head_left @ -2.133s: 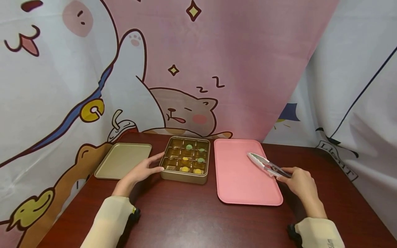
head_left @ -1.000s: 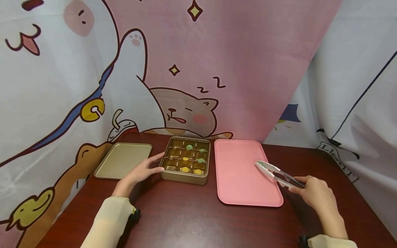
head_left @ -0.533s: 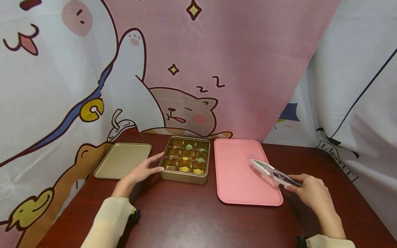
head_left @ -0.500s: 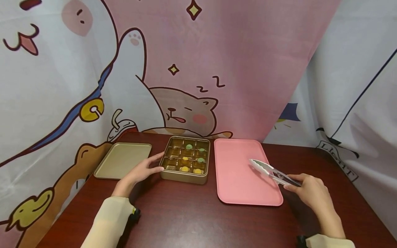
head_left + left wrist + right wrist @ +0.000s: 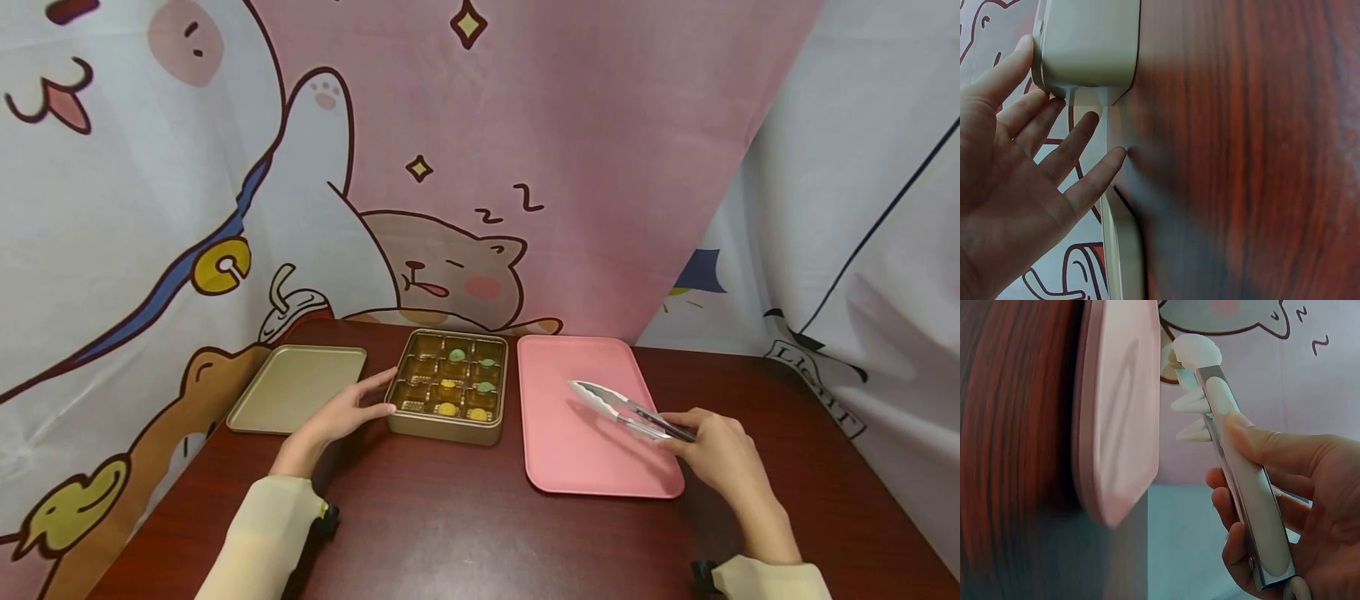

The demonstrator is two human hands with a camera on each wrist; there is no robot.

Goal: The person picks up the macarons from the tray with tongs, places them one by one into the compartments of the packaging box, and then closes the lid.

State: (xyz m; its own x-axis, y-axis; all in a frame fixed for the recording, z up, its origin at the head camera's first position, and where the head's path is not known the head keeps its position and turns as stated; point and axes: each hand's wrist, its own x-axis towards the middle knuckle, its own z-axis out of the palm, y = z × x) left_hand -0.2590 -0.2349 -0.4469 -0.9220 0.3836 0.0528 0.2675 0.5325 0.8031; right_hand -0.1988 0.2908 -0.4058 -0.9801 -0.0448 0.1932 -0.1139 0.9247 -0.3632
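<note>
My left hand (image 5: 341, 414) touches the left side of a gold tin box (image 5: 445, 429) with fingers spread. In the left wrist view, the thumb and fingertips meet the box (image 5: 1091, 47) at its corner, while the other fingers extend past it. Inside the box, a clear divided insert carries several small round pieces, green (image 5: 457, 356) and yellow (image 5: 478, 414). My right hand (image 5: 723, 450) grips metal tongs (image 5: 633, 410) with white scalloped tips, held above a pink tray (image 5: 570, 458). The right wrist view shows a small yellowish bit by the tong tip (image 5: 1196, 351); what it is, I cannot tell.
A flat gold lid (image 5: 300, 387) lies left of the box, near my left forearm. Everything stands on a dark red-brown wooden table (image 5: 450, 525). Behind it hangs a cartoon-printed cloth (image 5: 600, 167).
The tongs and my right hand first shift right and toward me, then move back left, so the tips are now farther left over the pink tray. My left hand and the box stay put.
</note>
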